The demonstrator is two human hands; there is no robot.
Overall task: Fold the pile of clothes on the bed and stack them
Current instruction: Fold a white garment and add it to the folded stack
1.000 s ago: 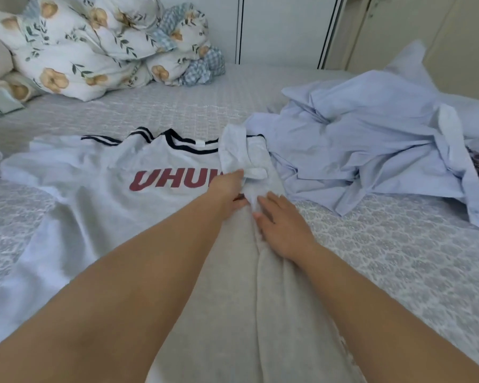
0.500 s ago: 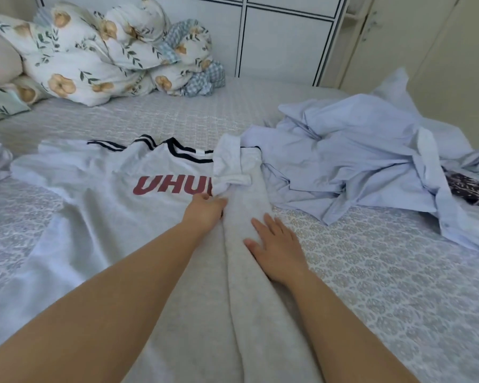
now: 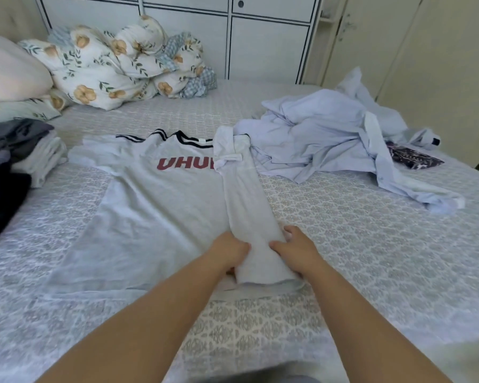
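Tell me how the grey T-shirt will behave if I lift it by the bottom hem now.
Probably floppy: the grey T-shirt lies flat and creased, so it should sag between the left hand and right hand. The folded-over side strip would likely fall open, as nothing pins it. It looks thin and light.

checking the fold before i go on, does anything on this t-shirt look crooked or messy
Yes. On the t-shirt, the folded-in right strip is bunched at the top: its sleeve lies crumpled beside the collar, not flat. Both hands sit at the strip's lower end near the hem.
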